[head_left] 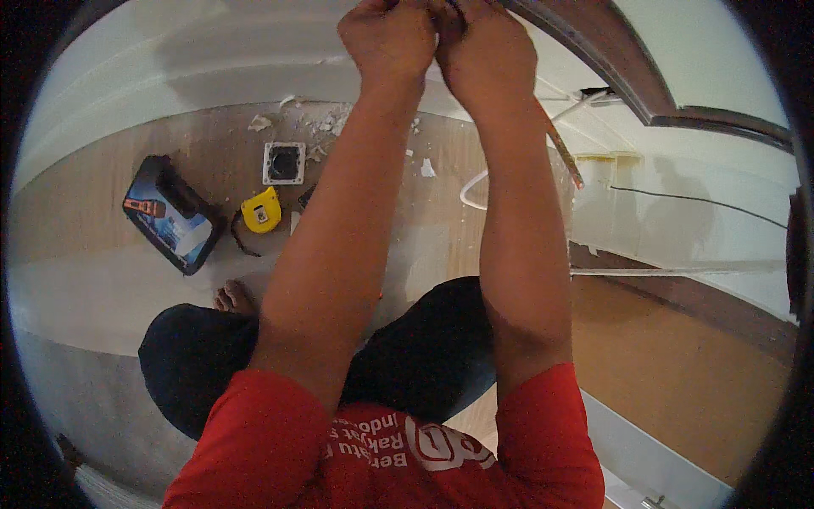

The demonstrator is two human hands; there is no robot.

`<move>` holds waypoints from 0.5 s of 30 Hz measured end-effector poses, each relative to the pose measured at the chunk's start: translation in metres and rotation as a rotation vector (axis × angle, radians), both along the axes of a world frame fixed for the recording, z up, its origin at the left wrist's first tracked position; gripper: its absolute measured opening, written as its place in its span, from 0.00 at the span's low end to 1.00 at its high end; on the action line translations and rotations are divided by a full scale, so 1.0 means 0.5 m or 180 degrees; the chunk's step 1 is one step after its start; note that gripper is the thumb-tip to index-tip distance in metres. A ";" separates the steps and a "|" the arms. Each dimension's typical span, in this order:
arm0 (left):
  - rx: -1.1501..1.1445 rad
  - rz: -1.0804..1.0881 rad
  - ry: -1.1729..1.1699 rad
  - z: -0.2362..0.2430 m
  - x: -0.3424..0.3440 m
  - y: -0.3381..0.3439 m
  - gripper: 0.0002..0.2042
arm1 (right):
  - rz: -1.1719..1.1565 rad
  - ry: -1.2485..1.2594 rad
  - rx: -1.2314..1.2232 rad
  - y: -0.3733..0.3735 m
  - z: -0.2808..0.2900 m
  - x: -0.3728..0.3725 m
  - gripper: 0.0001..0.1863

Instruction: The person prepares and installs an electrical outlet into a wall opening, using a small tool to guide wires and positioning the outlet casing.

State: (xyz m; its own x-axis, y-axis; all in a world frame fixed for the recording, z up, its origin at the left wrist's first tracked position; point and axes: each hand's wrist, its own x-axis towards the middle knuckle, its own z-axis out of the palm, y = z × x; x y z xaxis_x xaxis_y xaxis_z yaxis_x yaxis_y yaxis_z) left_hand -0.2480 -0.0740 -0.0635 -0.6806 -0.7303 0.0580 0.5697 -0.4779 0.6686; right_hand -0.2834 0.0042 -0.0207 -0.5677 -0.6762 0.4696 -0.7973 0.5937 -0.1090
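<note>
Both of my arms reach up to the top edge of the view. My left hand [386, 42] and my right hand [483, 55] are side by side, fingers closed around something dark whose shape is hidden and cut off by the edge. A dark brown frame [610, 72] runs beside my right hand. A thin orange-brown rod [560, 148] slants down behind my right wrist, and a white cable [473, 204] loops near that forearm.
Below lie a black case with a picture label [170, 216], a yellow tape measure [261, 208], a square white-framed box [284, 163] and plaster bits [332, 119]. A black wire [695, 197] crosses the right wall above a brown board [678, 339]. My crossed legs [424, 339] are below my arms.
</note>
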 end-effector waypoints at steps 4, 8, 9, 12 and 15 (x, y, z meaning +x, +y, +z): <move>0.0139 0.0105 -0.0038 -0.021 -0.010 -0.004 0.10 | 0.0185 -0.0117 0.0008 -0.005 -0.004 0.000 0.14; 0.0329 0.0363 0.0008 -0.021 -0.016 0.004 0.10 | -0.0107 -0.0177 0.0177 -0.013 0.000 0.006 0.17; 0.0392 0.0376 -0.0062 -0.022 -0.020 0.004 0.09 | -0.0227 -0.0185 0.0242 -0.014 0.000 0.006 0.18; 0.0237 0.0420 -0.0162 -0.029 -0.018 -0.003 0.09 | -0.0275 -0.0378 0.0445 -0.017 0.001 0.003 0.20; 0.0272 0.0579 -0.0185 -0.022 -0.020 0.005 0.09 | -0.0223 -0.0219 0.0339 -0.016 -0.002 0.001 0.20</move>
